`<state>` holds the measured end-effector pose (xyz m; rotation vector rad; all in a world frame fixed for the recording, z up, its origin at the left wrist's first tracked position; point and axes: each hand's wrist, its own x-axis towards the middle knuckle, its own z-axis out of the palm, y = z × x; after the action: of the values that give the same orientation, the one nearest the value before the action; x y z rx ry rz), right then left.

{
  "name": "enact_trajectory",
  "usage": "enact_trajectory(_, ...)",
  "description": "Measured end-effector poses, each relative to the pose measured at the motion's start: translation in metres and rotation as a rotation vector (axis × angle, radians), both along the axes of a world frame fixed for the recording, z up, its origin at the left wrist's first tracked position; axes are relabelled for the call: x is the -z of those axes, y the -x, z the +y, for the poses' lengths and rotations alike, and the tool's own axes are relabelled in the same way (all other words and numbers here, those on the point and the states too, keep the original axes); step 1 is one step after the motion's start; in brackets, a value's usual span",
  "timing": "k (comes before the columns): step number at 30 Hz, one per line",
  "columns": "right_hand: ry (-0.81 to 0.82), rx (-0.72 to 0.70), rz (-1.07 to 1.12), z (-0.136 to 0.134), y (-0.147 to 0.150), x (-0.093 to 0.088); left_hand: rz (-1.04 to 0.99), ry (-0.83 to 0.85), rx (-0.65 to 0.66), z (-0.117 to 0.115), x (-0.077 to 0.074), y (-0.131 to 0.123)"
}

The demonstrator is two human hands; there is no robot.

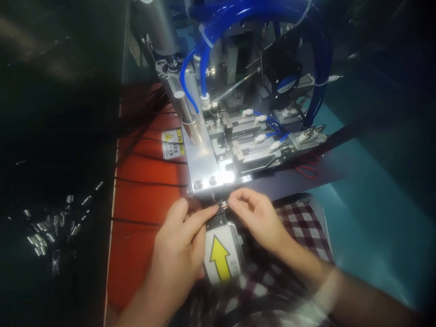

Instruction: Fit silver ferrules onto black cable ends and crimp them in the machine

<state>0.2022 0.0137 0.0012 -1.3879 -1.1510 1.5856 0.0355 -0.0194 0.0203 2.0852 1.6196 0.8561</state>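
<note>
A small shiny metal part [225, 206] sits at the front of the machine, on a narrow black fixture [215, 221] below the bright metal block [207, 175]. My right hand [257, 218] pinches at this part's right end with thumb and index fingertips together. From the left, my left hand [182, 240] reaches in with its index fingertip at the part's left end. Its other fingers are curled, and whatever they hold is hidden. Between my wrists, below the fixture, is a white cover with a yellow arrow [220, 256].
Blue air hoses [235, 16], a vertical cylinder [160, 27] and silver slides [255, 156] fill the machine behind my hands. Several small metal cylinders [44, 229] lie scattered on a dark surface at left. Black cables [146, 184] cross the orange surface [136, 254]. Checkered cloth [303, 227] lies below.
</note>
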Motion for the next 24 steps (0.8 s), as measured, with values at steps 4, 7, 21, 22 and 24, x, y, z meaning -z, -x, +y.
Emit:
enact_trajectory(4, 0.078, -0.007, 0.039, 0.0008, 0.0011, -0.0032, -0.004, 0.004, -0.002, -0.0015, 0.0002, 0.0002)
enact_trajectory(7, 0.147, -0.006, 0.082, 0.0018, 0.0022, -0.0052, -0.001, 0.006, -0.010, -0.0014, 0.0006, 0.0010)
enact_trajectory(21, 0.118, 0.055, -0.008, 0.0038, -0.0036, -0.0063, -0.001, 0.036, -0.014, -0.0017, 0.0004, 0.0011)
enact_trajectory(22, 0.076, 0.043, -0.030, 0.0032, -0.0026, -0.0067, -0.004, 0.035, -0.014, -0.0015, 0.0003, 0.0008)
enact_trajectory(24, 0.006, 0.023, -0.053, 0.0026, 0.0002, -0.0067, -0.007, 0.026, -0.016, -0.0010, 0.0002, 0.0002)
